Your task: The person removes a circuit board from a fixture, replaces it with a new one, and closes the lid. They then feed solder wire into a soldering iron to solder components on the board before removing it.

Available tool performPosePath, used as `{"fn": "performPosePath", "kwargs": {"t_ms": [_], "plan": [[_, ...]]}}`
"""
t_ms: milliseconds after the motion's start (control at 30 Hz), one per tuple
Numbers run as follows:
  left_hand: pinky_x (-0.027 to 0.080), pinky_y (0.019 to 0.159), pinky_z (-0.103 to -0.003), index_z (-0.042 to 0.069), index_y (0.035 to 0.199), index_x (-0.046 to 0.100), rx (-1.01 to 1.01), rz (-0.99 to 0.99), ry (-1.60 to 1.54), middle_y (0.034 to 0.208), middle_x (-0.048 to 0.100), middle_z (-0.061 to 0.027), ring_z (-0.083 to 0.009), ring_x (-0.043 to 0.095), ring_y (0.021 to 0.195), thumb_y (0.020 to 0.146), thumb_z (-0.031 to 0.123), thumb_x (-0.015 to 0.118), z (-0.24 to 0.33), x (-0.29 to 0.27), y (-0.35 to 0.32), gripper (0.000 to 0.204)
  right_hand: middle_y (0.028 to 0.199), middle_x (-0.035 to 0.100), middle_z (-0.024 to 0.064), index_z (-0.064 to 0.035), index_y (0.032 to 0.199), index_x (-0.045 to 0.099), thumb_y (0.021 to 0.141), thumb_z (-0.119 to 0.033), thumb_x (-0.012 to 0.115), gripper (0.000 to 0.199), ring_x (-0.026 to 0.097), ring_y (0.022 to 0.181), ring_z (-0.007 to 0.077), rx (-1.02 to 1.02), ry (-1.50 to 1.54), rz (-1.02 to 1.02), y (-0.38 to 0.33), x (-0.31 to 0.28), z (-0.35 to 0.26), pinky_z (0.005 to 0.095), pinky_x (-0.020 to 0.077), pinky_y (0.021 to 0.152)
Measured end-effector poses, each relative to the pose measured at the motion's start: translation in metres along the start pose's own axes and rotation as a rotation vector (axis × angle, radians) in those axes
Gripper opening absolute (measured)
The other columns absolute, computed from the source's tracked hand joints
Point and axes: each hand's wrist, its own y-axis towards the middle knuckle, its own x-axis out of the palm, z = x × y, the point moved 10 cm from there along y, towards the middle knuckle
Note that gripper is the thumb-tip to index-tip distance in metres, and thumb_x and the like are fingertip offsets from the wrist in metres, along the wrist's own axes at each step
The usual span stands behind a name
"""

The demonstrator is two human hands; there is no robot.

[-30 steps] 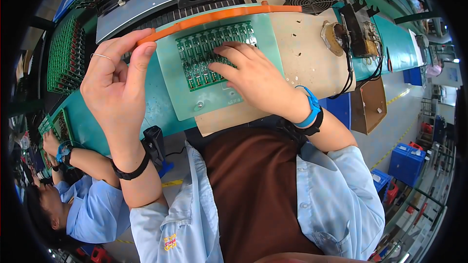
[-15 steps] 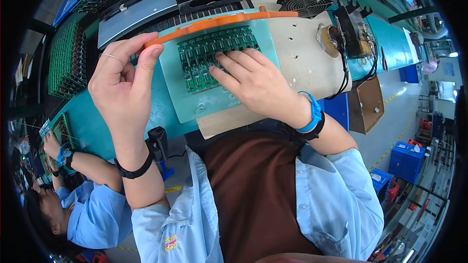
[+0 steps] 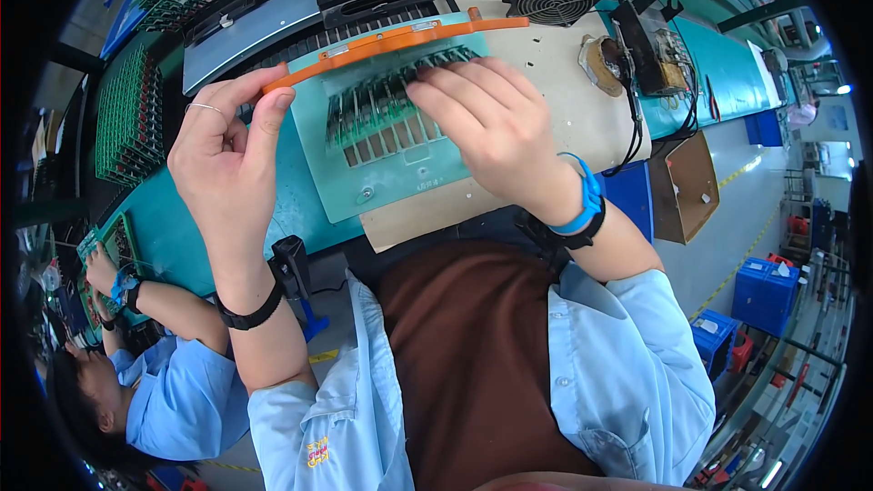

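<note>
Orange bar [image 3: 400, 40] is pinched at its left end by the left hand [image 3: 223, 141], thumb and index finger closed on it, other fingers curled in. Bar runs left to right along the far side of the printed-circuit-board panel [image 3: 368, 114]. Right hand [image 3: 496, 127] has its fingers together and bent onto the panel's right part, holding it at a tilt; thumb hidden, so exact contact on that side unclear. Panel sits left of the right hand's fingers and right of the left hand, blurred, near edge up off the pale green fixture plate [image 3: 329, 180], with the plate's slots [image 3: 391, 140] showing just on the near side. Plate overlaps a tan sheet [image 3: 582, 118] on the green bench mat [image 3: 296, 182]. Far right: black fan [image 3: 552, 2] near the bar's right end. Far left: stack of green circuit boards [image 3: 129, 118], well apart from both hands.
</note>
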Motion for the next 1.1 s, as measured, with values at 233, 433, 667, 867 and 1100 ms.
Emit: {"fn": "performPosePath", "kwargs": {"t_ms": [233, 433, 667, 867, 1100], "plan": [[0.042, 0.055, -0.025, 0.008, 0.109, 0.079, 0.095, -0.181, 0.134, 0.092, 0.071, -0.0029, -0.0096, 0.054, 0.065, 0.085, 0.009, 0.084, 0.007, 0.006, -0.027, 0.024, 0.112, 0.079, 0.0126, -0.0046, 0.106, 0.076, 0.087, -0.002, 0.066, 0.021, 0.076, 0.102, 0.0294, -0.049, 0.496, -0.173, -0.041, -0.066, 0.0, 0.0422, 0.057, 0.092], [0.056, 0.065, -0.035, 0.01, 0.111, 0.077, 0.368, -0.35, 0.376, 0.093, 0.071, -0.0079, -0.0244, 0.069, 0.082, 0.079, 0.009, 0.085, -0.004, 0.039, -0.086, 0.033, 0.108, 0.079, 0.015, -0.0032, 0.103, 0.074, 0.089, 0.001, 0.067, 0.017, 0.077, 0.098, 0.0311, 0.116, 0.62, -0.129, -0.072, -0.092, 0.024, 0.0432, 0.0583, 0.091], [0.056, 0.067, -0.036, 0.011, 0.112, 0.077, 0.338, -0.382, 0.369, 0.093, 0.071, -0.0068, -0.025, 0.069, 0.081, 0.08, 0.011, 0.085, -0.02, 0.051, -0.098, 0.033, 0.107, 0.078, 0.0161, 0.0024, 0.11, 0.071, 0.095, 0.003, 0.065, 0.016, 0.076, 0.097, 0.0248, 0.557, 0.752, 0.005, -0.099, -0.084, 0.06, 0.0388, 0.0585, 0.09], [0.053, 0.065, -0.032, 0.01, 0.112, 0.078, 0.179, -0.424, 0.376, 0.091, 0.071, -0.0057, -0.0206, 0.066, 0.076, 0.085, 0.008, 0.082, -0.002, 0.05, -0.081, 0.028, 0.12, 0.074, 0.0111, 0.0061, 0.123, 0.065, 0.104, -0.003, 0.061, 0.022, 0.07, 0.106, 0.0158, 1.046, 1.413, 0.091, -0.114, -0.012, 0.09, 0.0323, 0.0547, 0.097], [0.043, 0.057, -0.026, -0.001, 0.102, 0.073, 0.059, -0.473, -0.052, 0.089, 0.069, -0.0064, -0.0095, 0.056, 0.063, 0.083, 0.001, 0.084, 0.048, 0.058, -0.061, 0.022, 0.125, 0.072, 0.0098, 0.0046, 0.127, 0.063, 0.105, -0.006, 0.06, 0.025, 0.067, 0.112, 0.0145, 0.941, 1.863, 0.067, -0.08, 0.024, 0.064, 0.0314, 0.0524, 0.102]]}}
